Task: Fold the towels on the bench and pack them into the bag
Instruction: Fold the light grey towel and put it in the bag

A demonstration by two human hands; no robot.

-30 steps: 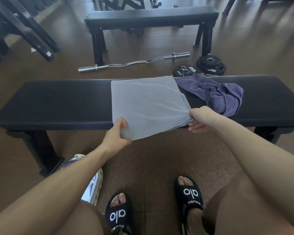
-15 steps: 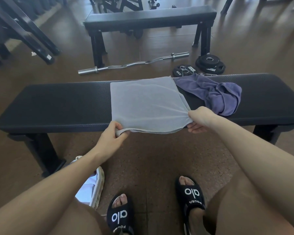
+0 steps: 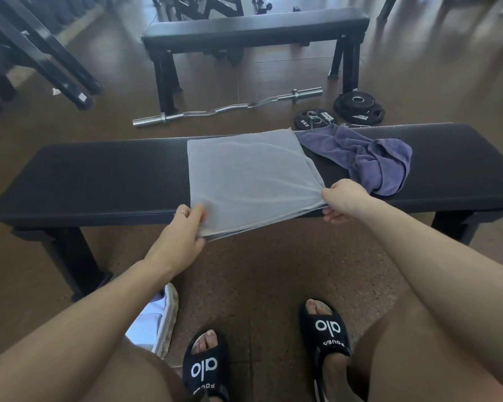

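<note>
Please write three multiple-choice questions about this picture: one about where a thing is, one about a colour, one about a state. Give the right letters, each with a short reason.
1. Where does the curl bar lie?
A. on the floor beyond the near bench
B. on the near bench
C. in the bag

2. What colour is the crumpled towel?
A. red
B. purple
C. green

3. In what state is the grey towel?
A. rolled up
B. crumpled in a heap
C. spread flat, layered, near corners held

Answers:
1. A, it rests on the brown floor between the two benches.
2. B, it is purple, lying right of the grey one.
3. C, the left hand and right hand each pinch a near corner, and stacked edges show there.
</note>
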